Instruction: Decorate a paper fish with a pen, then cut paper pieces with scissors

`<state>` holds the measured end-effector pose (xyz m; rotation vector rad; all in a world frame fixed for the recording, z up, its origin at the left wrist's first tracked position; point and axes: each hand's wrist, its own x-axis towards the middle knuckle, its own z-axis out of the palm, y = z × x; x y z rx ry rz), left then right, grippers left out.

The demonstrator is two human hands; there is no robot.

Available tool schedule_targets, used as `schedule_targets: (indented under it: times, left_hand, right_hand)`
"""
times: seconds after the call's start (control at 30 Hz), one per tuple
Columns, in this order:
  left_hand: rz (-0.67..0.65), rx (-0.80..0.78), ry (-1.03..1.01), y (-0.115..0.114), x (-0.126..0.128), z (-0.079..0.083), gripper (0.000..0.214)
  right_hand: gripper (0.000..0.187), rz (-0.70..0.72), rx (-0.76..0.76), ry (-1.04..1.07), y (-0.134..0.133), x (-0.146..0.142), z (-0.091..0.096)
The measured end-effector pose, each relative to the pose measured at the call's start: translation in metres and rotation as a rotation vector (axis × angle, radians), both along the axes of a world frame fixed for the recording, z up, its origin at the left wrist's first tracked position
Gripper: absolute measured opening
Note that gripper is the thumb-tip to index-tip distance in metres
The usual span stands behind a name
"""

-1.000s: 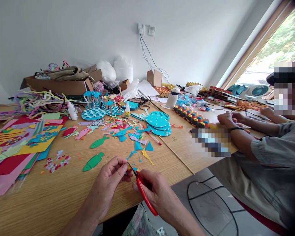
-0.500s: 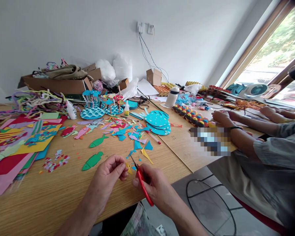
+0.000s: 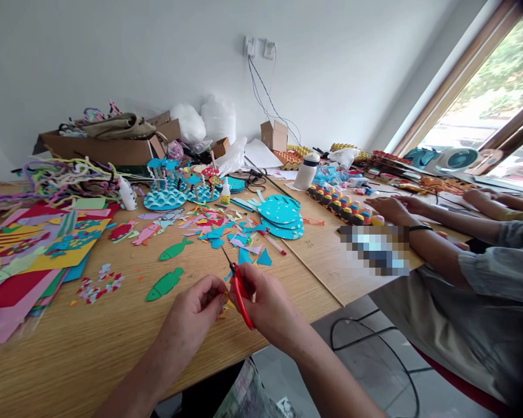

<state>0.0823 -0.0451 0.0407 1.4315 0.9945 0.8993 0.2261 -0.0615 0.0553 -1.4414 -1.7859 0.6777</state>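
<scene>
My right hand [image 3: 268, 302] is wrapped round red-handled scissors [image 3: 240, 299], whose dark narrow blades point up and away over the table. My left hand [image 3: 196, 316] is closed in a pinch on a small yellow paper piece [image 3: 228, 303], mostly hidden by the fingers. Both hands are close together above the table's front edge, the scissors just right of my left fingertips. Beyond my left hand lie two green paper fish [image 3: 164, 284], flat on the wood. Blue paper scraps [image 3: 244, 255] are scattered past the blades.
Coloured paper sheets [image 3: 47, 249] are stacked at left, near small confetti bits [image 3: 100, 284]. Glue bottles [image 3: 127, 194], blue wavy-based models [image 3: 164, 198] and blue paper discs [image 3: 281, 212] stand or lie farther back. A wooden stick [image 3: 316, 273] slants right. A co-worker's hands [image 3: 392, 209] work at right.
My right hand has moved up and left with the scissors, closer to my left hand, covering the longer yellow strip. The left hand has shifted slightly and keeps its pinch.
</scene>
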Motion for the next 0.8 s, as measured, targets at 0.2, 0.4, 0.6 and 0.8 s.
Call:
schedule_targets:
  times: [0.2, 0.4, 0.6, 0.8]
  left_hand:
    - [0.068, -0.069, -0.080, -0.006, 0.005, -0.001, 0.015]
    - [0.065, -0.027, -0.054, -0.004, 0.003, 0.004, 0.014]
    - [-0.054, 0.039, 0.056, 0.000, -0.005, 0.004, 0.015]
    - [-0.047, 0.039, 0.038, -0.001, 0.000, 0.001, 0.019]
  right_hand:
    - [0.007, -0.092, -0.057, 0.319, -0.001, -0.007, -0.011]
    - [0.009, -0.090, -0.081, 0.418, -0.005, -0.010, -0.013]
    - [0.008, -0.051, -0.066, 0.299, -0.003, -0.004, -0.009]
    - [0.007, -0.090, -0.036, 0.348, -0.001, -0.009, -0.012]
